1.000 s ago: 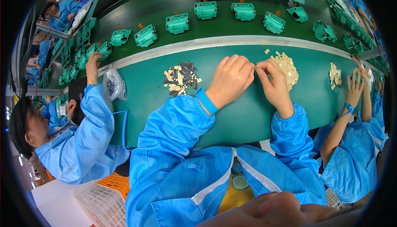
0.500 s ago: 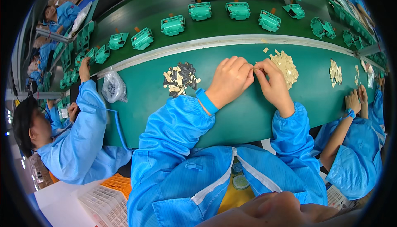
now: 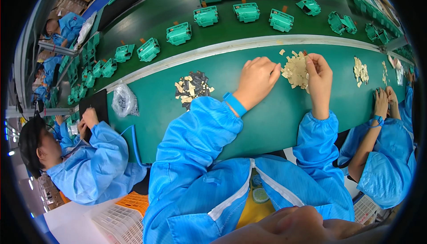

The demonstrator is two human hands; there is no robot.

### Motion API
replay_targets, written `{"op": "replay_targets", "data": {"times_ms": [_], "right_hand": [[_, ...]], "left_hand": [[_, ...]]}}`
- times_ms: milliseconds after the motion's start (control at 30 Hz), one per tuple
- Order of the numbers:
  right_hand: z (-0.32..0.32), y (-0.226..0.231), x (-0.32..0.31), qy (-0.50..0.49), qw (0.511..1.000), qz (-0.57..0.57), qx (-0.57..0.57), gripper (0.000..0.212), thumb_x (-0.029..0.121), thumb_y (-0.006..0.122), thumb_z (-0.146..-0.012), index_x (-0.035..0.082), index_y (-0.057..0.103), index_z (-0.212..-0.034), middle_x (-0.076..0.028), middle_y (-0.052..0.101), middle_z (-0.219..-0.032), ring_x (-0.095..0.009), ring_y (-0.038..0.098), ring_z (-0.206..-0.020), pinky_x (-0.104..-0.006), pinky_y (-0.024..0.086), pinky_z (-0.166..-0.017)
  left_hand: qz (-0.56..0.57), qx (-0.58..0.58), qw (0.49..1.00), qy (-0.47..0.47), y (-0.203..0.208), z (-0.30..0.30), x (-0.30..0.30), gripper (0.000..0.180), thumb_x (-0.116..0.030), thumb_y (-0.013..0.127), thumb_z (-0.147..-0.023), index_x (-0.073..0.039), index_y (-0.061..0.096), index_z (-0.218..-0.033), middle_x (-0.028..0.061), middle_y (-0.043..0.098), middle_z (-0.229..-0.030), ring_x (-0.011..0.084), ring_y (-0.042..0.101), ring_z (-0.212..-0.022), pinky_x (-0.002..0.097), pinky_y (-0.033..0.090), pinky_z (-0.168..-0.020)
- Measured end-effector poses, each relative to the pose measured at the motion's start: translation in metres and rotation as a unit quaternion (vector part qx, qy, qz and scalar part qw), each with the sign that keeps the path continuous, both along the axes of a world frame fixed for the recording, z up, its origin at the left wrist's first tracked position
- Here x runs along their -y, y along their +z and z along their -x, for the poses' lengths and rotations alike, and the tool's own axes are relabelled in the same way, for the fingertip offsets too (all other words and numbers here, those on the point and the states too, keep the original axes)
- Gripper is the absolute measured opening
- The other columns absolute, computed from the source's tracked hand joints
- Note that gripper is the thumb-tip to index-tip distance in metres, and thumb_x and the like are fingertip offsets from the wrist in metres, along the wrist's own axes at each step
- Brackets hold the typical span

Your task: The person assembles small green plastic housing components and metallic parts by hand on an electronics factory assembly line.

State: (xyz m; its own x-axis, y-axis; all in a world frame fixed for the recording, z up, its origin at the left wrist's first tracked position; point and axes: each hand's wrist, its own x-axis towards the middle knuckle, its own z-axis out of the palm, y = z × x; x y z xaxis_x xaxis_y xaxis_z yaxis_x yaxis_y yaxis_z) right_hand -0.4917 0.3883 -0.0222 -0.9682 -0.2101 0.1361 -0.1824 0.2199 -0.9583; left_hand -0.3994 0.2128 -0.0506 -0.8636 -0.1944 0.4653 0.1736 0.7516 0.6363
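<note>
Nearest me, the blue sleeves [image 3: 191, 133] reached over the green table [image 3: 267, 126]. I had the left hand [image 3: 259, 81] above its middle, fingers curled in; I could not tell whether they held anything. My right hand [image 3: 321, 77] was at the right edge of the pile of cream pieces [image 3: 293, 71], thumb and fingers bent together, their grip unclear to me. Left of both hands lay a mixed dark-and-cream pile [image 3: 194, 86], then a clear bag [image 3: 125, 100]. Beyond the pale rail [image 3: 275, 40], green housings [image 3: 179, 33] stood in a row.
</note>
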Motion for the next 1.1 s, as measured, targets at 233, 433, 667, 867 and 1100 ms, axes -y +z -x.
{"op": "replay_targets", "data": {"times_ms": [233, 433, 667, 867, 1100], "right_hand": [[-0.004, -0.006, 0.004, 0.068, 0.998, 0.010, 0.000, 0.016, 0.006, 0.062, -0.101, -0.003, 0.071, -0.110, -0.006, 0.068, -0.100, -0.010, 0.065, -0.087, -0.0251, 0.052, -0.080], [-0.010, 0.005, 0.004, 0.185, 0.980, -0.068, -0.018, 0.014, 0.004, 0.062, -0.100, -0.003, 0.071, -0.109, -0.006, 0.065, -0.099, -0.012, 0.063, -0.087, -0.0266, 0.052, -0.078], [-0.015, 0.011, 0.011, 0.137, 0.988, -0.064, 0.011, 0.008, 0.003, 0.069, -0.095, -0.002, 0.070, -0.101, -0.005, 0.063, -0.095, -0.013, 0.061, -0.084, -0.0270, 0.051, -0.076], [-0.014, 0.012, 0.010, 0.158, 0.955, -0.123, -0.217, 0.010, 0.003, 0.075, -0.087, -0.001, 0.070, -0.095, -0.008, 0.062, -0.089, -0.022, 0.063, -0.082, -0.0328, 0.052, -0.073], [-0.013, 0.006, 0.008, 0.157, 0.956, -0.139, -0.205, 0.007, 0.001, 0.074, -0.084, -0.002, 0.071, -0.090, -0.010, 0.062, -0.085, -0.028, 0.062, -0.082, -0.0370, 0.050, -0.072]], "left_hand": [[-0.031, 0.018, 0.999, -0.022, -0.007, 0.003, 0.000, 0.012, -0.012, 0.072, -0.091, -0.008, 0.076, -0.101, 0.0068, 0.069, -0.098, 0.0294, 0.063, -0.096, 0.0422, 0.048, -0.083], [-0.104, -0.111, 0.988, -0.039, 0.003, 0.008, -0.006, 0.021, -0.011, 0.071, -0.090, -0.009, 0.074, -0.111, 0.0083, 0.070, -0.112, 0.0282, 0.064, -0.103, 0.0421, 0.047, -0.092], [-0.123, 0.038, 0.990, -0.059, 0.005, 0.005, 0.004, 0.018, -0.014, 0.073, -0.088, -0.003, 0.074, -0.102, 0.0087, 0.074, -0.099, 0.0289, 0.066, -0.099, 0.0384, 0.051, -0.087], [-0.246, 0.022, 0.967, -0.055, 0.006, 0.006, 0.001, 0.018, -0.014, 0.073, -0.090, 0.000, 0.075, -0.101, 0.0106, 0.074, -0.095, 0.0249, 0.068, -0.092, 0.0361, 0.054, -0.080], [-0.199, 0.028, 0.977, -0.070, 0.007, 0.010, 0.001, 0.016, -0.013, 0.072, -0.090, 0.000, 0.074, -0.099, 0.0104, 0.074, -0.094, 0.0259, 0.067, -0.092, 0.0369, 0.054, -0.078]]}}
